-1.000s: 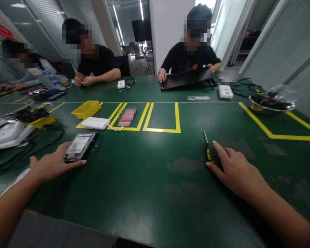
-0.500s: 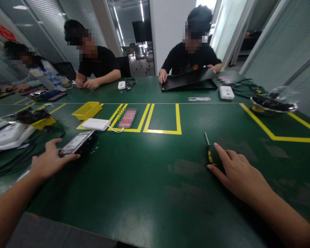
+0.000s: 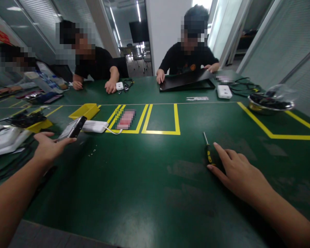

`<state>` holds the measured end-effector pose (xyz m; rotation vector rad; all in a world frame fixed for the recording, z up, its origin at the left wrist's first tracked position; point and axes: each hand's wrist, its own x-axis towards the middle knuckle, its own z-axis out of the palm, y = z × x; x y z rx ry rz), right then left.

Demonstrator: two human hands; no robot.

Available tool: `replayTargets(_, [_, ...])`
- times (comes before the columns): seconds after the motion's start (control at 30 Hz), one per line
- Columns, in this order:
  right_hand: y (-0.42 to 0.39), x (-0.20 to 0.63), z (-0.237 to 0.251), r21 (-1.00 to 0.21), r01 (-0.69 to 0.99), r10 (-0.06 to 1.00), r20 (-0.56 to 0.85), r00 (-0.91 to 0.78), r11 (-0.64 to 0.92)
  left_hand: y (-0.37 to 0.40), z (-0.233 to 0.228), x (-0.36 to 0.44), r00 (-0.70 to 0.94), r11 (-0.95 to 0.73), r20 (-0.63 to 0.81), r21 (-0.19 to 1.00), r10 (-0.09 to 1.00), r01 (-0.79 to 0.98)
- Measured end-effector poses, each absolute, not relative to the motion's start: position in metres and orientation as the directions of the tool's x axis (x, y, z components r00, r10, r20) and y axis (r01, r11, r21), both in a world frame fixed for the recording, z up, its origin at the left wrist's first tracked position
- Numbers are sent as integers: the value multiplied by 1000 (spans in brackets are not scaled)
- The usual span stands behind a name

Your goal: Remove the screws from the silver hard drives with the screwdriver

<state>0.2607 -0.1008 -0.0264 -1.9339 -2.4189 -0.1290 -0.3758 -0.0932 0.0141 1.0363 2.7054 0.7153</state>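
Observation:
On the left, my left hand (image 3: 48,148) grips a hard drive (image 3: 73,129) with a silver face and dark sides. It is lifted off the table and tilted, with my thumb along its near edge. My right hand (image 3: 239,168) rests at the right with a small screwdriver (image 3: 209,155) between thumb and forefinger. The screwdriver has a black and yellow handle, and its metal shaft points away from me. My other right fingers are partly hidden behind the hand.
A white power bank (image 3: 95,126) is cabled to a phone (image 3: 126,119). Beyond it stands a yellow bin (image 3: 85,111). White devices (image 3: 7,139) and black cables lie left, a metal bowl (image 3: 270,106) at far right. Across the table, a person holds a black panel (image 3: 187,81).
My left hand has raised the hard drive and tilted it more steeply, up and to the left. My right hand and the screwdriver stay put. A co-worker's hand moved toward a white device.

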Motion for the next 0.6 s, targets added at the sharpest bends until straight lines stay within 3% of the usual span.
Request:
replayTargets(0.07, [-100, 262, -27, 38, 975, 971, 84, -223, 220, -88, 17, -367, -816, 696, -21, 535, 577, 479])
replayTargets(0.17, [-99, 263, -28, 30, 973, 969, 87, -231, 229, -85, 20, -357, -827, 714, -50, 536, 560, 451])
replayTargets(0.47, [-99, 263, -27, 17, 972, 968, 92, -234, 233, -72, 5, -364, -759, 672, -48, 505, 649, 542])
replayTargets(0.6, [-99, 264, -26, 7, 972, 968, 86, -235, 235, -64, -7, -386, -671, 612, -37, 451, 741, 650])
